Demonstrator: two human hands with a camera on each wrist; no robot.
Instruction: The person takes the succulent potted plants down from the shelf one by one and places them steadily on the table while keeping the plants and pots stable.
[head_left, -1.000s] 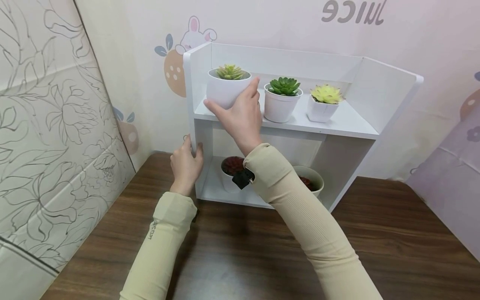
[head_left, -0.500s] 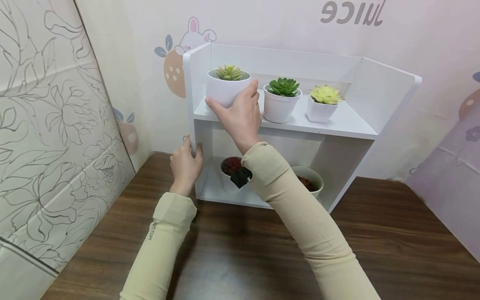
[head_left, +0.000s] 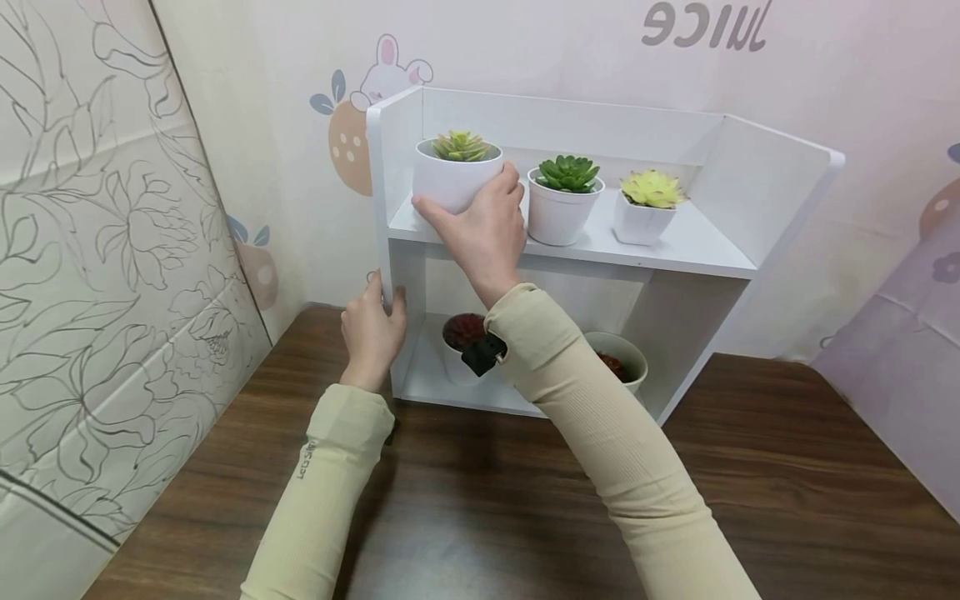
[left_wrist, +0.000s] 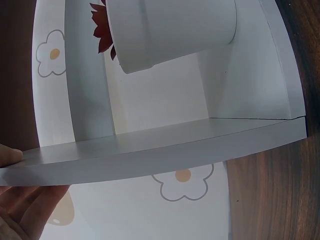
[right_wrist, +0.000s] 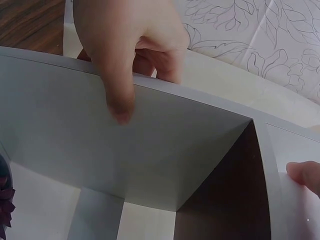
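A two-tier white shelf (head_left: 678, 250) stands on the wooden table. On its upper tier, at the left end, is a round white pot (head_left: 446, 179) with a yellow-green succulent (head_left: 461, 146). My right hand (head_left: 486, 233) holds this pot, thumb across its front and fingers around its right side; the fingertips are hidden. My left hand (head_left: 371, 333) grips the shelf's left side panel (left_wrist: 150, 155), thumb on the inner face and fingers outside. In the right wrist view that left hand (right_wrist: 132, 45) pinches the panel edge, with the right thumb (right_wrist: 305, 176) at the right border.
Right of the held pot stand a white pot (head_left: 562, 212) with a dark green succulent and a small angular pot (head_left: 643, 221) with a yellow one. The lower tier holds a dark-red succulent (head_left: 463, 330) and a cream pot (head_left: 630, 358), partly behind my right arm.
Almost nothing differs. My right hand has shifted very slightly on the round white pot, and its fingertips sit a little lower. The left hand stays on the side panel.
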